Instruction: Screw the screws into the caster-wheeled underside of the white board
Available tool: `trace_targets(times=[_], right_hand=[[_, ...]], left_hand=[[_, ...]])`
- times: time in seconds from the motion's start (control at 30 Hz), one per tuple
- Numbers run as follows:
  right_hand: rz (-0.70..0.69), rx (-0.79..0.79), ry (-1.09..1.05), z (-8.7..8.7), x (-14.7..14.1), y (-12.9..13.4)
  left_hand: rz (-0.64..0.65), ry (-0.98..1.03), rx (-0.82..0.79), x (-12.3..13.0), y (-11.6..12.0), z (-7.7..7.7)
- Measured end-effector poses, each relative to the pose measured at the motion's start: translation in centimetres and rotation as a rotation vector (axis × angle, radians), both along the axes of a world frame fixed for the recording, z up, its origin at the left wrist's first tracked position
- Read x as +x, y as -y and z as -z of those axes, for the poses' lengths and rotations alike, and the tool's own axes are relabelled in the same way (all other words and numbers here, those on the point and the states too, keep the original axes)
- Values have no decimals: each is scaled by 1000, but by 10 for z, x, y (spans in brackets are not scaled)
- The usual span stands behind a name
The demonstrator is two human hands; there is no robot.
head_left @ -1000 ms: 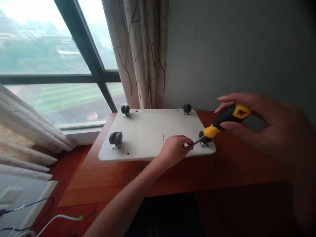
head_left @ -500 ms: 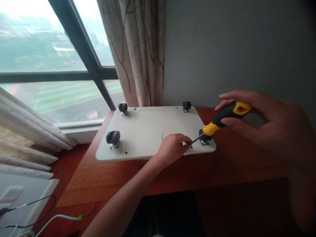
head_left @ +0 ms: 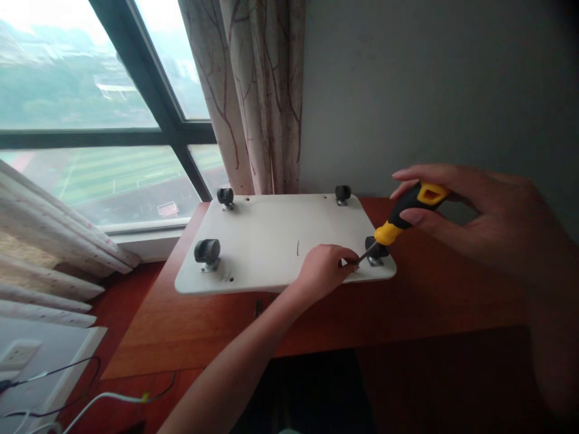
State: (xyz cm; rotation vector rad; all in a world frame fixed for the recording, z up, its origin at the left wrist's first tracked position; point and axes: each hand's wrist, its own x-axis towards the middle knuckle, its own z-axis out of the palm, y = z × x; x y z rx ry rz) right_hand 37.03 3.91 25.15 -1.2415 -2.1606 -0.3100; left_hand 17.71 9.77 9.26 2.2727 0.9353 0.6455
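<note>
A screwdriver [head_left: 400, 218] with a yellow and black handle is gripped in my right hand [head_left: 479, 211], its shaft slanting down to the left. My left hand [head_left: 326, 265] rests over the white board [head_left: 266, 232], thumb and fingers pinched at the screwdriver's tip; whatever they pinch is too small to make out. Just beside the tip stands the near right caster [head_left: 376, 247], partly behind the screwdriver. Three more black casters stand up from the other corners: near left [head_left: 207, 251], far left [head_left: 225, 196] and far right [head_left: 342, 194].
The board lies on a reddish-brown wooden table [head_left: 181, 337]. A small dark object [head_left: 257, 307] is on the table near the board's front edge. Behind are a curtain [head_left: 262, 96], a window [head_left: 81, 181] and a grey wall [head_left: 429, 90]. Cables [head_left: 108, 396] run at lower left.
My left hand has moved slightly right, its pinch now nearer the near right caster. The screwdriver has tipped a little steeper, its handle end shifting left with my right hand.
</note>
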Motion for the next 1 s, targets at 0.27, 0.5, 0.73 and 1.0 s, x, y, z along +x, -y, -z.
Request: trace_targets(times=[0.27, 0.5, 0.73, 1.0], right_hand=[[-31, -86, 10, 10, 1, -4], [-28, -150, 14, 14, 2, -7], [-30, -156, 29, 14, 1, -8], [-7, -198, 11, 14, -1, -7]], left_hand=[[-9, -73, 76, 0, 7, 4], [-22, -100, 103, 0, 8, 8], [-9, -88, 107, -1, 9, 10], [-8, -82, 106, 0, 8, 10]])
